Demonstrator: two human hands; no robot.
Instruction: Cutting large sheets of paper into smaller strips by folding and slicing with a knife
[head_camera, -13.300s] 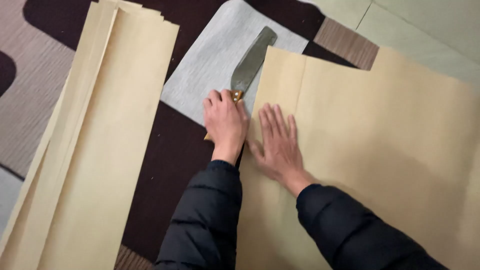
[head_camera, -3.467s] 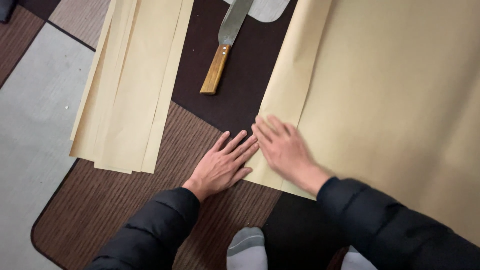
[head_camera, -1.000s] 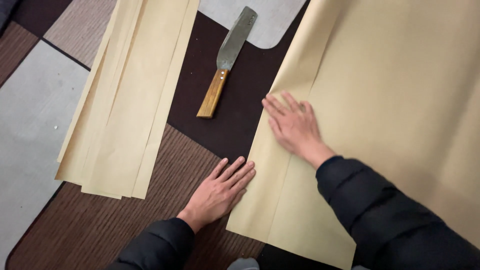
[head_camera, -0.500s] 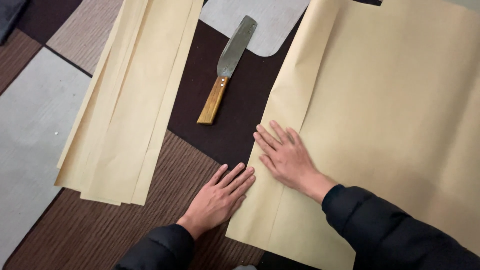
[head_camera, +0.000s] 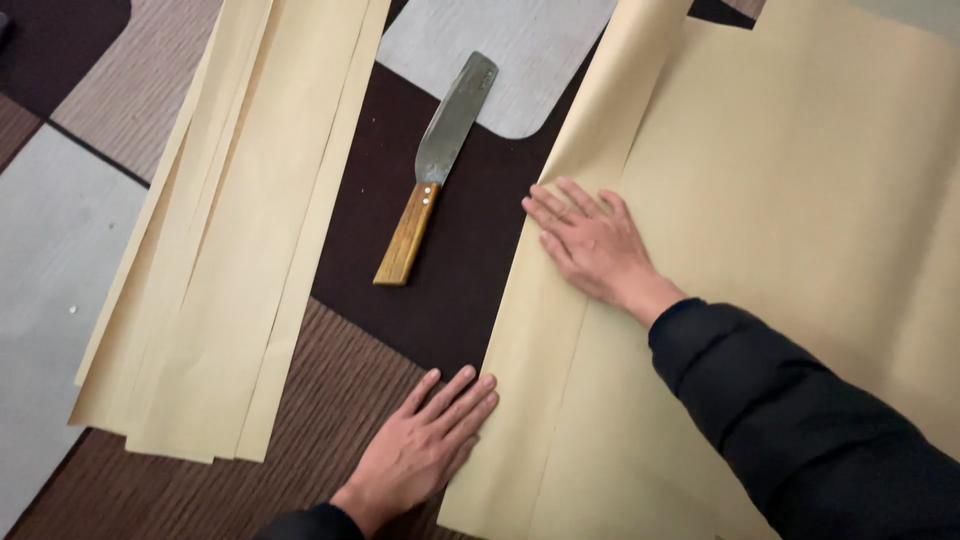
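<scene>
A large tan paper sheet (head_camera: 790, 200) lies on the right, its left edge folded over into a long strip (head_camera: 560, 270). My right hand (head_camera: 590, 245) presses flat on that folded strip, fingers spread. My left hand (head_camera: 425, 450) rests flat on the brown rug, fingertips touching the fold's left edge near the bottom. A flat metal knife with a wooden handle (head_camera: 435, 170) lies on the dark rug between the two paper piles, untouched.
A stack of long tan paper strips (head_camera: 235, 240) lies to the left of the knife. The patterned rug (head_camera: 450, 260) shows dark brown, striped brown and grey patches (head_camera: 510, 50). Both of my sleeves are dark.
My right hand has slid up along the folded strip, away from me, while my left hand stays by the fold's lower edge. The knife has lain untouched since I let go of it.
</scene>
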